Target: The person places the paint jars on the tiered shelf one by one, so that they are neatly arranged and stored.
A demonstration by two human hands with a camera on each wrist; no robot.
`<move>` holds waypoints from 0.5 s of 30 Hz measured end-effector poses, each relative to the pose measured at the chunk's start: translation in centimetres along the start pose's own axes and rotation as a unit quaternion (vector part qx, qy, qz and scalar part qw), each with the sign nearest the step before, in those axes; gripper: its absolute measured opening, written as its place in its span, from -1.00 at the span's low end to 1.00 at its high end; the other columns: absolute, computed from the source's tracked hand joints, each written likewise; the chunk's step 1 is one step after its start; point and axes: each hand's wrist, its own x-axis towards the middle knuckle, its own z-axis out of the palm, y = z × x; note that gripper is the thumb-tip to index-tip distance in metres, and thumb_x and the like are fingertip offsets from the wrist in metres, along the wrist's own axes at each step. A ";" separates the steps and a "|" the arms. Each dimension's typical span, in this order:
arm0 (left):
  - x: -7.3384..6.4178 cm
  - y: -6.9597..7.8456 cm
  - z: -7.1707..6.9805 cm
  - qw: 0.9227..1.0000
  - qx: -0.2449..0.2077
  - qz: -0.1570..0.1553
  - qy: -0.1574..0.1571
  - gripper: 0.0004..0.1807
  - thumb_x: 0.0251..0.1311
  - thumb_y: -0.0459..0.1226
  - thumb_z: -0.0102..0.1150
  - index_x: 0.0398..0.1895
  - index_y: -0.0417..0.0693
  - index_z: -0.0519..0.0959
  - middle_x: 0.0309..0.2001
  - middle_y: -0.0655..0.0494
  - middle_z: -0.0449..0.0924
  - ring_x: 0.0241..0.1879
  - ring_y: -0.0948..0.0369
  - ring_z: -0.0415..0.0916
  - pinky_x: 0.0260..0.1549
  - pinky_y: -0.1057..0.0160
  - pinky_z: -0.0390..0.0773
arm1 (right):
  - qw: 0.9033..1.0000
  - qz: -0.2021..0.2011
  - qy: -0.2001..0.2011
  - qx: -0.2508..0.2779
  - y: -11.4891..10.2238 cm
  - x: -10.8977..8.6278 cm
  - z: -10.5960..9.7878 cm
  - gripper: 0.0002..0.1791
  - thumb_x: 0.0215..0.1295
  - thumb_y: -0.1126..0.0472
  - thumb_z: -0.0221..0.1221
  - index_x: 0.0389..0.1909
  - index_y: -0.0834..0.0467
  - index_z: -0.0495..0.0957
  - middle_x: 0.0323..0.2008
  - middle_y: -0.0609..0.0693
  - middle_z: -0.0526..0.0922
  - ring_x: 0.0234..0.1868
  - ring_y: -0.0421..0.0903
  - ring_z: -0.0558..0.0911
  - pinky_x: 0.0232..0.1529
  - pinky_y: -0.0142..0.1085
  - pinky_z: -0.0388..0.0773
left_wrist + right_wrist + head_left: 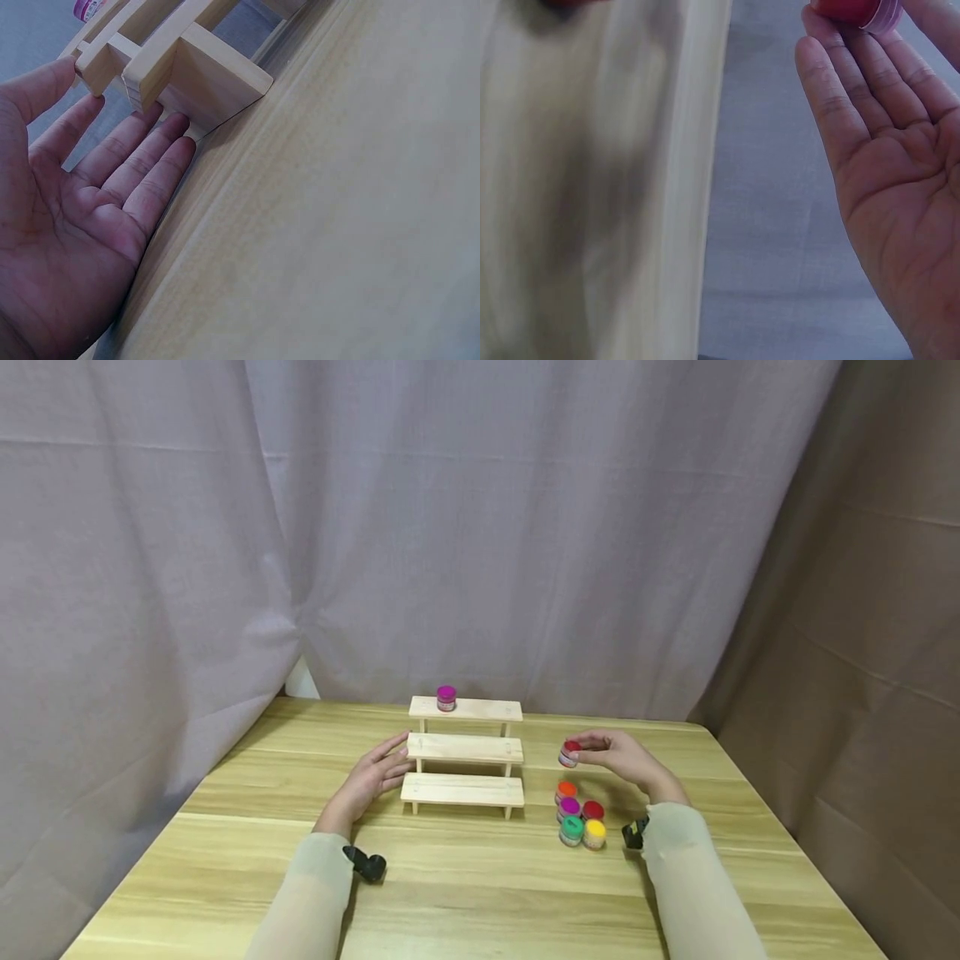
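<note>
My right hand (622,760) pinches a small jar with a red lid (569,755) between thumb and fingers, held above the table. In the right wrist view the red jar (855,11) is cut off by the top edge. My left hand (371,779) is at the left end of a three-tier wooden stand (465,747). Its fingers are extended, and the left wrist view shows fingertips (178,124) against the stand's end. A jar with a purple lid (446,698) stands on the top tier, left of its middle.
Several jars stand close together right of the stand: orange (566,791), purple (568,810), red (592,811), green (572,831) and yellow (594,834). The wood-grain table (465,885) ends at grey curtains (480,568) behind and at the sides.
</note>
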 end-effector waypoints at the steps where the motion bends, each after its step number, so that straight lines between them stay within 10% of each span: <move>1: 0.0 0.0 0.1 1.000 0.002 0.002 -0.001 -0.32 0.46 -0.03 0.10 0.56 0.06 0.20 0.43 -0.22 0.30 0.33 -0.12 0.38 0.24 0.09 0.49 | 1.000 -0.003 -0.001 -0.001 -0.1 0.1 0.0 -0.46 0.31 -0.04 0.34 0.21 0.15 0.59 0.06 0.07 0.69 0.13 0.01 0.63 0.25 0.03 0.50; 15: 0.4 -0.1 0.2 1.000 -0.003 0.001 0.007 -0.32 0.45 -0.05 0.12 0.56 0.04 0.21 0.41 -0.21 0.33 0.31 -0.10 0.42 0.21 0.11 0.52 | 1.000 -0.015 0.001 0.001 -1.7 2.0 0.6 -0.48 0.26 -0.05 0.38 0.16 0.12 0.63 0.00 0.02 0.73 0.08 -0.03 0.66 0.23 0.04 0.52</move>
